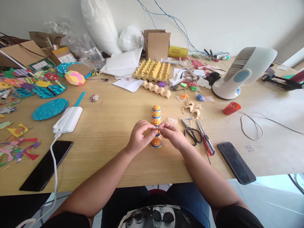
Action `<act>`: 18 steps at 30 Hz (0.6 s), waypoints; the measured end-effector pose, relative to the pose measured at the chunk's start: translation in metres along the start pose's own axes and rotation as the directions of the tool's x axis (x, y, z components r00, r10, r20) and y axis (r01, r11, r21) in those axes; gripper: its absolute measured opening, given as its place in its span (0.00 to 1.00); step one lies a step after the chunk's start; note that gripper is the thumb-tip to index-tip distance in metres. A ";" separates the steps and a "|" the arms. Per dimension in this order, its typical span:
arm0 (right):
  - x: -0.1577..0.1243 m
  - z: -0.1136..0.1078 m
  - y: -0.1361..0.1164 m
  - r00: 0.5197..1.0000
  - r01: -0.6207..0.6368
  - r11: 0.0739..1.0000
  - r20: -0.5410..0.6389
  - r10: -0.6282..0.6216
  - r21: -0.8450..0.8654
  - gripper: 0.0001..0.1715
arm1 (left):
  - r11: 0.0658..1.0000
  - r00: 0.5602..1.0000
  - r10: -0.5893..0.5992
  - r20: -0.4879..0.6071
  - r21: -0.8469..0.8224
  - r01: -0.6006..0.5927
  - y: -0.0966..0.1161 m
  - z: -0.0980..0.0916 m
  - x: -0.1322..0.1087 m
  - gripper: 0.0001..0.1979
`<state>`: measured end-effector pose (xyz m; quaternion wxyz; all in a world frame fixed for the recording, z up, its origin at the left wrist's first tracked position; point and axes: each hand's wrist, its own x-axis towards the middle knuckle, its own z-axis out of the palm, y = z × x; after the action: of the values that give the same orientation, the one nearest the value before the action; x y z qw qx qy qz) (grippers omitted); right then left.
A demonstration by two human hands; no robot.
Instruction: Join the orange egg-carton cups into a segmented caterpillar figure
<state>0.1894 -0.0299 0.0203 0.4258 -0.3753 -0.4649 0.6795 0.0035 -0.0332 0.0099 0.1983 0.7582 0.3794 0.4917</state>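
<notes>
A row of orange domes with blue bands and small yellow details, like a painted egg-carton strip, stands lengthwise on the table in front of me. My left hand and my right hand meet over its middle. Thumb and forefinger are pinched on both, fingertips almost touching. Between them is a tiny yellowish speck, too small to name, and the fingers partly cover the domes beneath. Just right of the strip lies a small clear plastic packet. Black-handled scissors and a red utility knife rest beyond my right hand.
A yellow egg tray and an uncoloured carton strip lie farther back. On the right are a white fan, a red cup and a phone. A power bank and paper scraps lie left.
</notes>
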 end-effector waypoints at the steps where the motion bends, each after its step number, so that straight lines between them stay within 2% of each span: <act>1: 0.000 0.000 0.000 1.000 0.002 1.000 -0.005 -0.002 0.004 0.21 | 1.000 1.000 0.013 -0.003 0.016 -0.013 0.000 0.000 0.000 0.03; 8: 0.001 -0.001 0.002 1.000 -0.002 1.000 -0.002 0.002 -0.015 0.22 | 0.994 0.996 0.058 -0.069 0.099 -0.051 0.000 0.000 0.000 0.03; 18: 0.002 -0.004 0.004 0.999 0.036 0.999 -0.043 -0.034 0.040 0.20 | 0.994 0.994 0.072 -0.088 0.094 -0.063 0.000 0.000 0.000 0.03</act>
<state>0.1909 -0.0273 0.0153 0.4546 -0.3727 -0.4485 0.6732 0.0033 -0.0331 0.0099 0.1291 0.7557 0.3844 0.5144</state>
